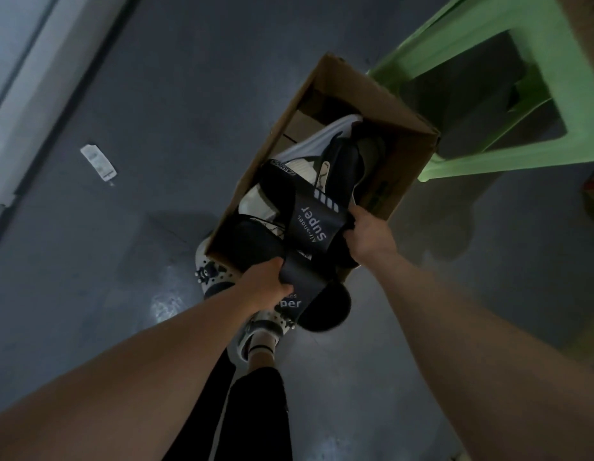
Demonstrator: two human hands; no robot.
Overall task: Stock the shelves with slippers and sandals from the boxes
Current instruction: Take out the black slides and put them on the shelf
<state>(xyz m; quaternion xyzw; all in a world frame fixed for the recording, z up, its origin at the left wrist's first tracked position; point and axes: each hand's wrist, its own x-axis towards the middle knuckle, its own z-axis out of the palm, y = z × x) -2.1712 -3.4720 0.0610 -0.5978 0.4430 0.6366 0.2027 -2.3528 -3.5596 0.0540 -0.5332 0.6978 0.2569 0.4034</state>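
An open cardboard box (335, 81) stands on the dark floor, filled with black and white slippers (308, 151). A black slide with "Super" printed on its strap (313, 219) lies across the box's near end. My right hand (365, 231) grips this slide at its right side. My left hand (269, 277) is closed on a second black "Super" slide (322, 304) that hangs over the box's near edge. No shelves are in view.
A green plastic stool (508, 88) stands right behind the box at the upper right. A white paper label (98, 163) lies on the floor to the left. My feet in pale clogs (262, 331) stand just below the box. A pale wall edge runs along the far left.
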